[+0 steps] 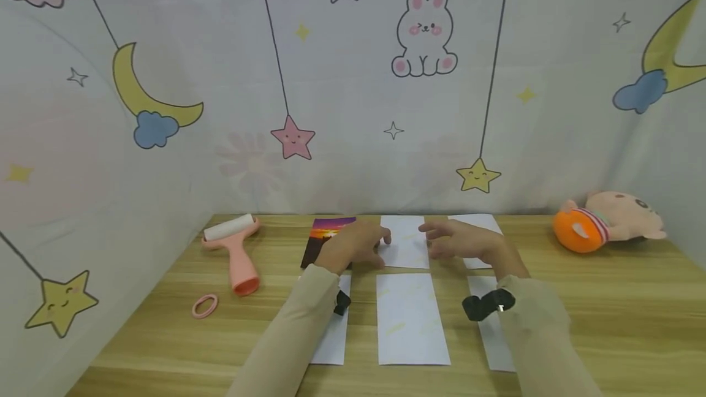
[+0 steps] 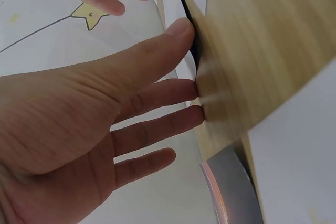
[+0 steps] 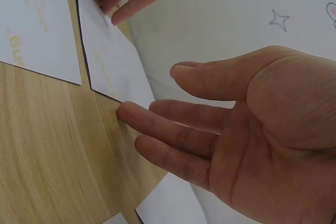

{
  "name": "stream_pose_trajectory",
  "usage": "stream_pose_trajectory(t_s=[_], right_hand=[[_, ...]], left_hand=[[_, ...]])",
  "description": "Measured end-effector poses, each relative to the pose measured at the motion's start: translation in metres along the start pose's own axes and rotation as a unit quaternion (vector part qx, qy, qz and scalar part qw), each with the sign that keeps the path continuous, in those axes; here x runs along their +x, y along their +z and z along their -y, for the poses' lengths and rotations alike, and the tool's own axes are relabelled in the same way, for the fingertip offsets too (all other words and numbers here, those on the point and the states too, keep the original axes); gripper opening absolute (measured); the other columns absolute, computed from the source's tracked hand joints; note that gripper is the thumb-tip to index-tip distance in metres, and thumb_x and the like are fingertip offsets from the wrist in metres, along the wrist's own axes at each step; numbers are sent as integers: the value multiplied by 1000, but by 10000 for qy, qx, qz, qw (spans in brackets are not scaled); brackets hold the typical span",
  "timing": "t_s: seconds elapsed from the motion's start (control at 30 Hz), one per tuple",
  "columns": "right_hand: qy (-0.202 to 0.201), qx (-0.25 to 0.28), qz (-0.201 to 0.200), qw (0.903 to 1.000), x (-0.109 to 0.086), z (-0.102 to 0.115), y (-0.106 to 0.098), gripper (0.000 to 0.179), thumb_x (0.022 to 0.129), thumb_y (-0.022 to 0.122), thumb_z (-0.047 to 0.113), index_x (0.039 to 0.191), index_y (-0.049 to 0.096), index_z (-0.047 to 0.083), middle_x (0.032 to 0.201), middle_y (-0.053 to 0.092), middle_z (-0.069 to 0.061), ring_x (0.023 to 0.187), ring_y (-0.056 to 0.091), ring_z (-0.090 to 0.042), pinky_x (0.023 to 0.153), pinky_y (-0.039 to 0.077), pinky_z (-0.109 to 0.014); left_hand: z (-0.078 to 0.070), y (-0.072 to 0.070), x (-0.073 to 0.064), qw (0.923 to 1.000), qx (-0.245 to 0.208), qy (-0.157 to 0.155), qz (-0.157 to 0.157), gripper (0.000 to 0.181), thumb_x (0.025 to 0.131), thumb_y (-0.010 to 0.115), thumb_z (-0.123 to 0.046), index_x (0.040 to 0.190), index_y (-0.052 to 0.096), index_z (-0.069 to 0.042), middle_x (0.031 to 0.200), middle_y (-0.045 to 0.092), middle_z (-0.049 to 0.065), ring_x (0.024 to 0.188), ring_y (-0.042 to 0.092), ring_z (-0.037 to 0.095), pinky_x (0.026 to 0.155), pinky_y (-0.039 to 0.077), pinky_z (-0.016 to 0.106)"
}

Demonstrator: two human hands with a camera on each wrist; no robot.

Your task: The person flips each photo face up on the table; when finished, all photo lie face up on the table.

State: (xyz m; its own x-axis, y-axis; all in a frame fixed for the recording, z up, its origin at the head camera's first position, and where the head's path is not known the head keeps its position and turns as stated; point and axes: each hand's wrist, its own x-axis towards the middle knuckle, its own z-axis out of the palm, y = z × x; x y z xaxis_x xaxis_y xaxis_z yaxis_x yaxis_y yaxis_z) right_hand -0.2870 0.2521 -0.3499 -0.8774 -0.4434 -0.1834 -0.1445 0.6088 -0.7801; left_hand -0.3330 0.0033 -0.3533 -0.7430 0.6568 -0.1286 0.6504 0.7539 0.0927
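In the head view, a white card (image 1: 405, 250) lies face down in the middle of the back row, between my two hands. My left hand (image 1: 358, 244) is at its left edge, fingers spread and relaxed, partly covering a face-up sunset picture card (image 1: 312, 249). The thumb tip (image 2: 181, 27) meets or nearly meets the card's dark edge in the left wrist view. My right hand (image 1: 463, 241) hovers at the right edge with loosely extended fingers (image 3: 173, 129), holding nothing. Behind it, a second white card (image 1: 480, 221) is partly hidden.
Nearer the front lie a white card (image 1: 410, 320) in the middle, another white card (image 1: 333, 345) under the left forearm and a third card (image 1: 499, 348) by the right wrist. A pink lint roller (image 1: 241, 262) and pink ring (image 1: 205, 306) lie left; a plush toy (image 1: 623, 219) lies right.
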Motion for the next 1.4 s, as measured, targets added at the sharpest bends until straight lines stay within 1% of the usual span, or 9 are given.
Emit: stream_pose_trajectory(t_s=[0.17, 0.37, 0.53, 0.67, 0.77, 0.97, 1.1, 1.27, 1.4], right_hand=[[16, 18, -18, 10000, -1, 0, -1, 61, 96, 60, 21, 150, 39, 2, 147, 45, -27, 126, 54, -36, 103, 44, -50], [40, 97, -8, 9999, 2, -1, 2, 59, 98, 59, 19, 151, 39, 3, 149, 43, -28, 127, 53, -38, 103, 43, -51], [15, 160, -67, 9998, 5, -1, 3, 57, 99, 57, 18, 151, 38, 3, 150, 41, -28, 125, 55, -36, 104, 42, -52], [-51, 354, -196, 9992, 6, 0, 4, 57, 100, 54, 14, 152, 36, 1, 150, 39, -30, 117, 62, -33, 103, 43, -51], [-158, 483, -312, 9982, 7, 0, 3, 56, 100, 52, 11, 152, 34, -2, 150, 38, -32, 111, 66, -34, 101, 45, -51], [-410, 657, -585, 9953, 9, -5, 1, 60, 95, 55, 6, 151, 35, -5, 151, 36, -33, 115, 62, -36, 98, 48, -49], [-366, 810, -625, 9941, 10, -8, 0, 58, 97, 54, 5, 151, 35, -4, 151, 36, -32, 113, 63, -34, 96, 49, -46], [-334, 922, -599, 9934, 11, -8, 0, 53, 99, 53, 6, 149, 37, -5, 149, 42, -30, 113, 62, -34, 95, 50, -45], [-357, 903, -645, 9932, 12, -5, 1, 52, 99, 55, 7, 148, 39, -4, 146, 45, -30, 112, 62, -33, 94, 50, -45]], left_hand=[[1, -3, -5, 9997, -247, -21, 84, 46, 88, 79, -27, 129, 63, -16, 105, 66, 2, 95, 58, 16, 95, 48, 35], [3, -5, -7, 9993, -330, 62, 192, 40, 93, 74, -24, 130, 62, -16, 116, 68, 5, 106, 61, 19, 100, 47, 38], [4, -6, -7, 9987, -420, 51, 280, 39, 93, 74, -24, 129, 63, -17, 116, 69, 4, 105, 61, 18, 100, 47, 37], [4, -5, -6, 9985, -443, 89, 302, 41, 92, 75, -23, 130, 62, -17, 113, 68, 4, 101, 60, 17, 99, 47, 36], [6, -4, -5, 9983, -466, 92, 324, 42, 92, 75, -24, 131, 61, -17, 114, 68, 3, 103, 60, 16, 99, 47, 36], [8, -4, -4, 9976, -600, 76, 325, 45, 93, 74, -25, 134, 58, -20, 117, 68, 5, 104, 61, 17, 98, 48, 37], [6, -5, -4, 9968, -737, 54, 299, 44, 95, 71, -26, 136, 57, -24, 118, 68, 5, 102, 60, 16, 97, 48, 37], [3, -4, -3, 9937, -1060, 70, 346, 41, 97, 68, -27, 136, 56, -27, 123, 68, 3, 107, 62, 15, 96, 49, 36], [2, -3, -1, 9919, -1204, 123, 376, 47, 97, 68, -30, 141, 52, -30, 120, 69, 1, 103, 63, 13, 92, 50, 35]])
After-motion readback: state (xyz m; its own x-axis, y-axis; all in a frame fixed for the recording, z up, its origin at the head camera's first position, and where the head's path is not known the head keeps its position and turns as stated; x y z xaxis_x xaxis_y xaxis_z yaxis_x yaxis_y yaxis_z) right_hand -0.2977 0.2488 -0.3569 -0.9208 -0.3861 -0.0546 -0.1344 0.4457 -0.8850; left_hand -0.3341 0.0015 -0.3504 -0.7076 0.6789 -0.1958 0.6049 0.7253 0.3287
